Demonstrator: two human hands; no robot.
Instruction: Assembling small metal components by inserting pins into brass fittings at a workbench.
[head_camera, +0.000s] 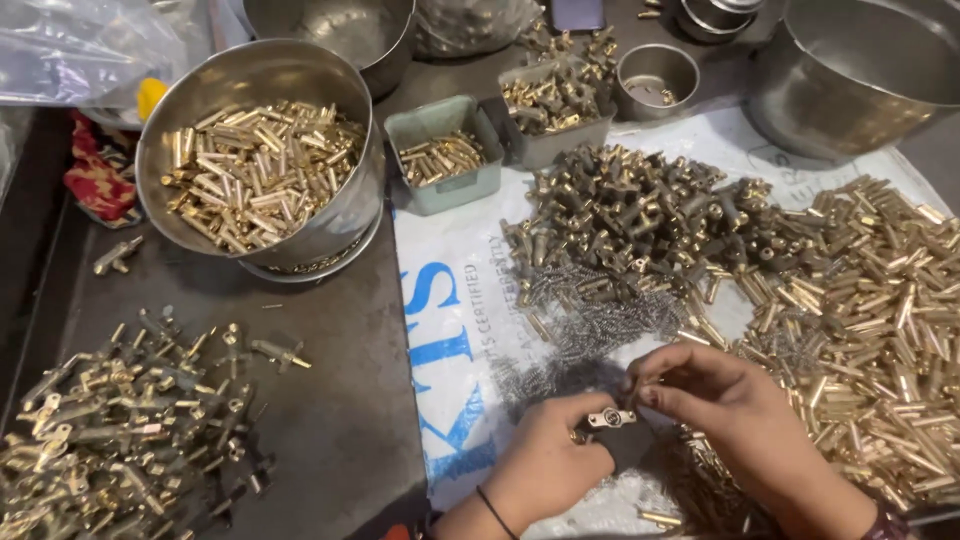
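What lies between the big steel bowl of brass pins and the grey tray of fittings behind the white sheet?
In the head view, a small green tray holding a few brass pins sits between the steel bowl and the grey tray.

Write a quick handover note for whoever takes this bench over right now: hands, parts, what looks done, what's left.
Left hand: holds a small T-shaped brass fitting at its fingertips.
Right hand: pinches the same fitting from the right.
Parts: thin steel springs lie ahead of the hands, dark brass T-bodies beyond, shiny brass pins to the right.
Apparently done: put-together fittings heaped on the dark tray, left.
Left: large loose heaps remain.
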